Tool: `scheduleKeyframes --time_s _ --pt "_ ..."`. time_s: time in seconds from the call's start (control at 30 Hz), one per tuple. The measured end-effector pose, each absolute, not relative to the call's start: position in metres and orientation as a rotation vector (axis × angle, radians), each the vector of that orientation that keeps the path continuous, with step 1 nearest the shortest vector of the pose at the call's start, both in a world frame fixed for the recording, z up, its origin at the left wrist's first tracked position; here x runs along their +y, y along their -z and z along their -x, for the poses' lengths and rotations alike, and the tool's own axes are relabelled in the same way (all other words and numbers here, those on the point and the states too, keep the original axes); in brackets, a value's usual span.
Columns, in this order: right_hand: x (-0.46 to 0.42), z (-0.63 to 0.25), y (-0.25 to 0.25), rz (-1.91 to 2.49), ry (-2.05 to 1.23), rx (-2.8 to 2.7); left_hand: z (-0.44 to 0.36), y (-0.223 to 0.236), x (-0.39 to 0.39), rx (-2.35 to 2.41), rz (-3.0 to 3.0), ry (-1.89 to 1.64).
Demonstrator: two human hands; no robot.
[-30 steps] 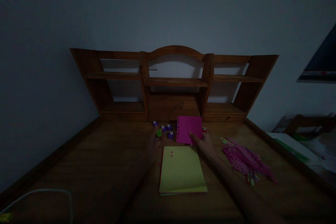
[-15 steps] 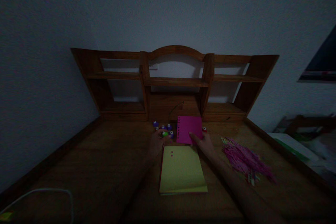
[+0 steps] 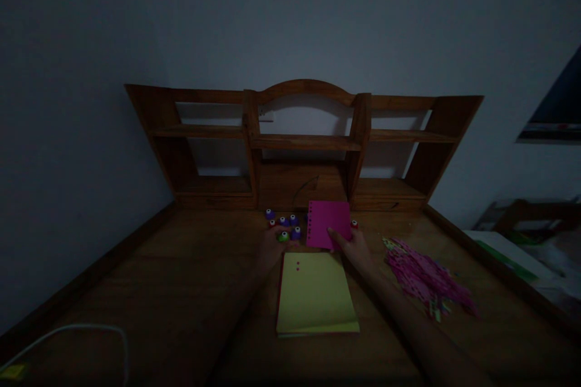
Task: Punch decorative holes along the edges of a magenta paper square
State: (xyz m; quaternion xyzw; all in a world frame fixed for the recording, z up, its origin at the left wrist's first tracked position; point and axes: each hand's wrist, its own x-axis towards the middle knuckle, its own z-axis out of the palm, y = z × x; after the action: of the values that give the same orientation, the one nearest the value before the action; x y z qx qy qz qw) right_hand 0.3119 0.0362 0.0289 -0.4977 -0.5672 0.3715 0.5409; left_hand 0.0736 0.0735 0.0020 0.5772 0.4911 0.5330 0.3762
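Observation:
The scene is dim. My right hand (image 3: 355,250) pinches the near right corner of a pink sheet (image 3: 327,223) with a row of punched holes down its left edge, held just above the desk. My left hand (image 3: 271,249) rests by a small green paper punch (image 3: 284,236), fingers curled at it; whether it grips the punch is hard to see. Several purple punches (image 3: 290,221) sit in a cluster just beyond. A stack of yellow paper (image 3: 315,293) with two pink dots on top lies between my forearms.
A heap of pink paper strips (image 3: 424,275) lies to the right on the wooden desk (image 3: 181,278). A wooden shelf unit (image 3: 303,142) stands at the back against the wall. A white cable (image 3: 68,332) loops at the near left.
My left hand brought the green punch rightward and toward me, from beside the purple ones to near the pink sheet's left edge. The right hand and pink sheet barely moved.

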Motion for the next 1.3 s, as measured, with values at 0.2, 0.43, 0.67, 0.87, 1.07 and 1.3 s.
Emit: scheduleKeyframes --time_s 0.2,0.43,0.67,0.87,1.07,1.3 --pt "0.038 -0.313 -0.026 1.187 -0.864 -1.359 -0.075 -0.004 0.072 1.258 -1.437 -1.37" --pt "0.035 -0.312 -0.031 1.211 -0.856 -1.327 -0.075 -0.011 0.074 1.339 -1.498 -1.515" --pt "0.038 -0.316 -0.03 1.273 -0.778 -1.274 -0.072 -0.012 0.076 1.264 -1.337 -1.729" --pt "0.039 -0.317 -0.03 1.263 -0.776 -1.266 -0.073 -0.008 0.075 1.189 -1.134 -1.656" --pt "0.035 -0.317 -0.035 1.248 -0.781 -1.25 -0.073 -0.007 0.074 1.188 -1.056 -1.609" --pt "0.035 -0.318 -0.035 1.248 -0.776 -1.207 -0.072 -0.012 0.073 1.159 -1.037 -1.643"
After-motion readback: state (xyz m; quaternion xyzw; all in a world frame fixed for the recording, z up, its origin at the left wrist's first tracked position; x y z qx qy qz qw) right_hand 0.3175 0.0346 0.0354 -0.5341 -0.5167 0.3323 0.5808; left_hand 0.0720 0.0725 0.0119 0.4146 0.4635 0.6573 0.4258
